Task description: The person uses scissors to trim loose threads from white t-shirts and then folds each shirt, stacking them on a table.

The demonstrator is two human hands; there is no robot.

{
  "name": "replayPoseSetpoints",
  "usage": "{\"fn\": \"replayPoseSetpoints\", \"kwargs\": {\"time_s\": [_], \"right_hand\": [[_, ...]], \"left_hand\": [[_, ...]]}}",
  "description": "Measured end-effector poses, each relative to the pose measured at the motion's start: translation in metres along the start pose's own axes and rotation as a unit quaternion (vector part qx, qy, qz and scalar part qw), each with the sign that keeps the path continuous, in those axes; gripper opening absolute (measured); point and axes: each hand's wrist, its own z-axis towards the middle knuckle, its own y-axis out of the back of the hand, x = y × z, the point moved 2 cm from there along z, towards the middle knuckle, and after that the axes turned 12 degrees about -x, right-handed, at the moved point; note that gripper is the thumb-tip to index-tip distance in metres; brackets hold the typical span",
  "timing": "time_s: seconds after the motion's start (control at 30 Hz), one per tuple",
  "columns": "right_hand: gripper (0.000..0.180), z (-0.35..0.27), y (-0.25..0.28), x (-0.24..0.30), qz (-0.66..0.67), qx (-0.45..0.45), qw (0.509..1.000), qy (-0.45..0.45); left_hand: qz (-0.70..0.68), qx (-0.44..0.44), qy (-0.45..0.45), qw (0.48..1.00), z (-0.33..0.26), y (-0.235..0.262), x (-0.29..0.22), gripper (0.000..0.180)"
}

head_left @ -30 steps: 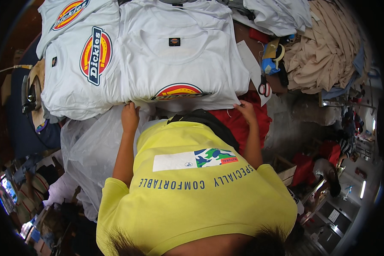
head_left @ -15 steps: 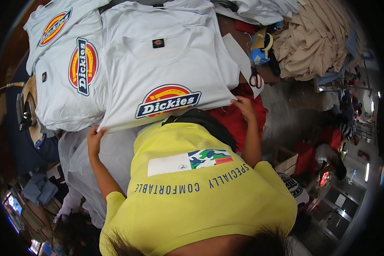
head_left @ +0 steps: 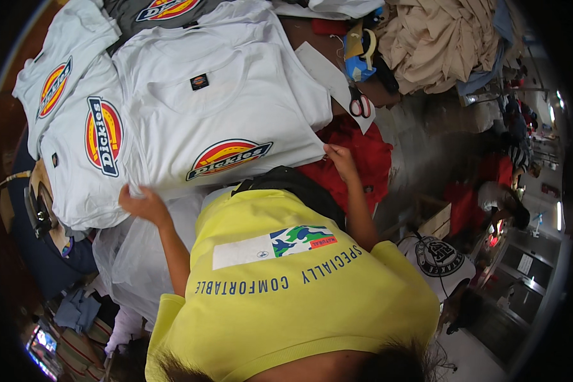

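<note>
A white tank top (head_left: 235, 121) with a red, yellow and navy chest print lies face up on a pile of similar garments, its hem toward my body. My right hand (head_left: 342, 163) pinches the right corner of that hem between thumb and fingers. My left hand (head_left: 145, 205) is at the hem's left end, beside a folded white shirt (head_left: 76, 184); its thumb and fingers are apart and nothing shows gripped in them.
Another folded white shirt (head_left: 67, 38) and a dark grey printed one (head_left: 165, 16) are farther back. Scissors (head_left: 360, 105) lie on white paper at the right, near tape (head_left: 369, 46). Red cloth (head_left: 372, 153), beige fabric (head_left: 433, 38), an iron (head_left: 39, 213) and a clear plastic bag (head_left: 127, 254) surround the pile.
My left hand has let go of the hem's left corner and opened. My right hand keeps its pinch. The view has shifted, and the garments appear farther left.
</note>
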Motion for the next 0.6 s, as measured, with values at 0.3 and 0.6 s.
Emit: {"fn": "replayPoseSetpoints", "kwargs": {"time_s": [0.3, 0.6], "right_hand": [[0.029, 0.002, 0.001, -0.003, -0.018, -0.009, 0.999, 0.03], [0.025, 0.003, -0.002, -0.005, -0.043, -0.035, 0.997, 0.053]], "left_hand": [[-0.287, 0.247, -0.236, 0.895, 0.02, -0.179, -0.228, 0.017], [-0.194, 0.28, -0.312, 0.887, -0.023, -0.254, -0.292, 0.038]]}}
